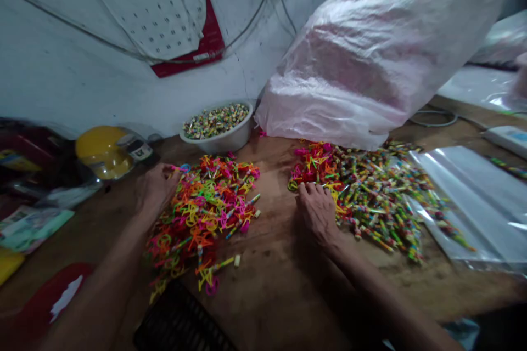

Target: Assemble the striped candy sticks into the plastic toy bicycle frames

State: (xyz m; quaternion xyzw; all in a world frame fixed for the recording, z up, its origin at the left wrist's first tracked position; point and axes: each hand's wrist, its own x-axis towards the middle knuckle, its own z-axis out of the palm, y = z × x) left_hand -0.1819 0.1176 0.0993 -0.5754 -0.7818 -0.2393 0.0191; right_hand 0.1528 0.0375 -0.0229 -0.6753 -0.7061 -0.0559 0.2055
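My left hand (157,187) is at the far left edge of a heap of small bright plastic toy pieces (206,203) in orange, yellow, pink and green. Its fingertips are pinched at a pink-and-blue plastic piece (183,168). My right hand (318,213) reaches to the near edge of a second cluster of red, pink and yellow plastic pieces (315,164), fingers curled down. What lies under those fingertips is mostly hidden; a thin pale piece shows beside them. Just right of that hand spreads a pile of small multicoloured sticks (382,197).
A white bowl (230,140) full of small colourful pieces stands against the wall. A large pinkish plastic bag (362,66) rises behind the right pile. Clear plastic bags (477,203) lie at right. A dark slatted basket (181,321) sits at the near edge. A yellow round item (96,148) stands left.
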